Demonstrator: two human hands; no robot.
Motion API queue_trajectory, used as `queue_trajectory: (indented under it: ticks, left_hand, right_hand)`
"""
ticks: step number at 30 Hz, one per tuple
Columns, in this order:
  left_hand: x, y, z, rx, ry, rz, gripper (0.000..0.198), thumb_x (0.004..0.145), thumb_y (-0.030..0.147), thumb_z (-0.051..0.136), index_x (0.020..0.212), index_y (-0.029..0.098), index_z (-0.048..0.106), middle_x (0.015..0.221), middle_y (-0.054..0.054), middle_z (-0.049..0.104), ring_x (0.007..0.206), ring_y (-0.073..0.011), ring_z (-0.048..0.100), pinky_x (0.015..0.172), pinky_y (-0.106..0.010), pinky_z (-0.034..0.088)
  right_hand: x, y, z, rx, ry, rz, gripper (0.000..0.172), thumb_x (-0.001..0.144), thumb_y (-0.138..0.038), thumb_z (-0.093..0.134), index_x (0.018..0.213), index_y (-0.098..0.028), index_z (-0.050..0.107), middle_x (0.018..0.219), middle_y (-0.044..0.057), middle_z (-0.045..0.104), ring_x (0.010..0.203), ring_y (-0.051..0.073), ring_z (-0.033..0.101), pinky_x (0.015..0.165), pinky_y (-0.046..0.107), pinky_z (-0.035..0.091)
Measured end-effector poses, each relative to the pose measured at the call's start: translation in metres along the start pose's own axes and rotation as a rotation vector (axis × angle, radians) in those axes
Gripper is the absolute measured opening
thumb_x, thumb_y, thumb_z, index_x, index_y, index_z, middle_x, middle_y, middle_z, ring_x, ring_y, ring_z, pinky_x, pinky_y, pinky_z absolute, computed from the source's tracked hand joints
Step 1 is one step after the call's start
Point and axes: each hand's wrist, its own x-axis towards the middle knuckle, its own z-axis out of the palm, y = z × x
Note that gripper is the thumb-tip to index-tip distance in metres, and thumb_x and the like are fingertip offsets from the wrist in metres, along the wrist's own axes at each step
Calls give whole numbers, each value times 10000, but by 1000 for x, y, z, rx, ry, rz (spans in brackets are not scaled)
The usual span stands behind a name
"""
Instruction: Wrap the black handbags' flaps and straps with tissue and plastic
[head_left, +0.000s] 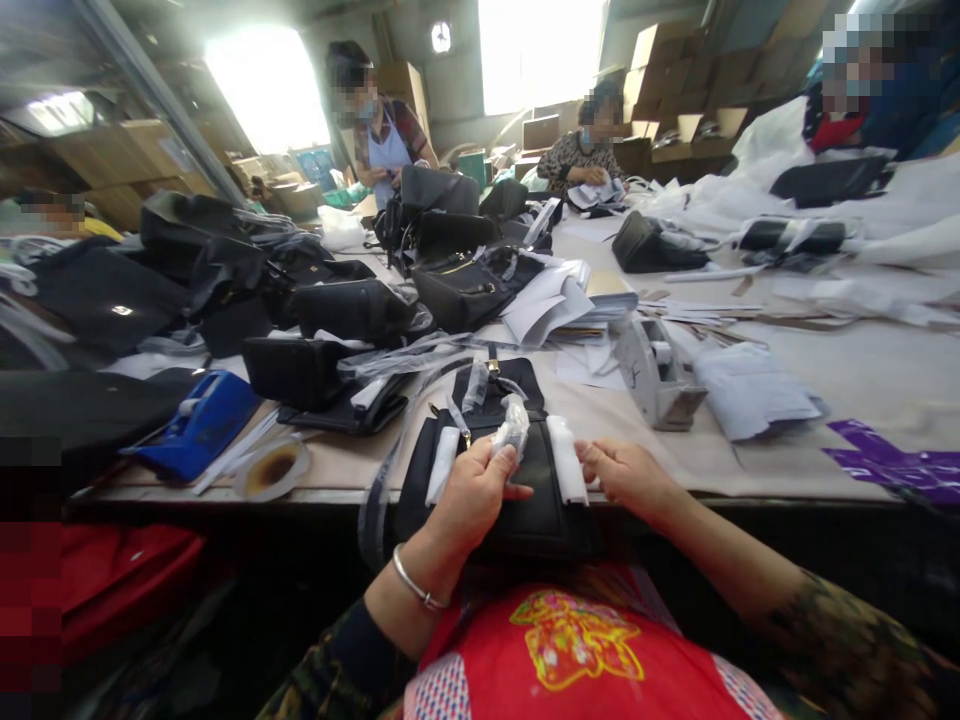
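At the near edge of the counter, a black handbag is laid flat, with its lower part overhanging the edge toward the person's lap. A crumpled plastic wrap is held in the left hand, which is closed around it above the middle of the bag. The right hand is pinched narrowly on the side of a white padded strip that lies on the bag's right part. A second white strip lies on the bag's left part, untouched.

As a judgement, the bag could slide off the near edge, since little of it seems borne by the counter and neither hand presses it down. The clear plastic band that hangs over the edge beside the bag could be snagged by the left forearm and drag loose pieces with it. The thin wrap could also be torn if pulled against the metal fitting near the bag's top.

Toward the near-left corner, a blue tape dispenser and a tape roll can be seen; a grey dispenser stands to the right of the bag. The bag's lower end is hidden behind the hands and the edge, what the white strips cover cannot be made out, and the far end of the counter is washed out by window glare.
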Motion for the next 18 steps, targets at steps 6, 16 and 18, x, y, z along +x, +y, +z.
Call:
queue_trajectory:
  ticks: [6, 16, 18]
  left_hand:
    - [2, -10, 10, 94, -35, 76, 327, 931, 411, 592, 1109, 159, 700, 1246, -105, 559, 939, -196, 611, 743, -366, 670]
    - [3, -21, 8, 489, 78, 414, 217, 967, 244, 535, 879, 153, 711, 1476, -155, 451, 1371, -316, 470, 1141, -493, 433]
    - [5, -22, 7, 530, 71, 441, 209, 964, 218, 531, 885, 150, 712, 1512, -164, 421, 1421, -309, 419, 1207, -495, 328]
  right_hand:
    - [-16, 0, 18, 244, 21, 55, 424, 768, -551, 676, 952, -171, 710, 842, 75, 754, 752, 239, 689, 681, 338, 531]
    - [9, -68, 9, 674, -360, 308, 360, 941, -450, 527, 716, -170, 548, 543, -53, 470, 369, 34, 218, 365, 180, 128]
    - [18, -72, 13, 801, -420, 419, 312, 962, -384, 520, 727, -180, 507, 530, -71, 435, 364, 29, 199, 361, 161, 106]
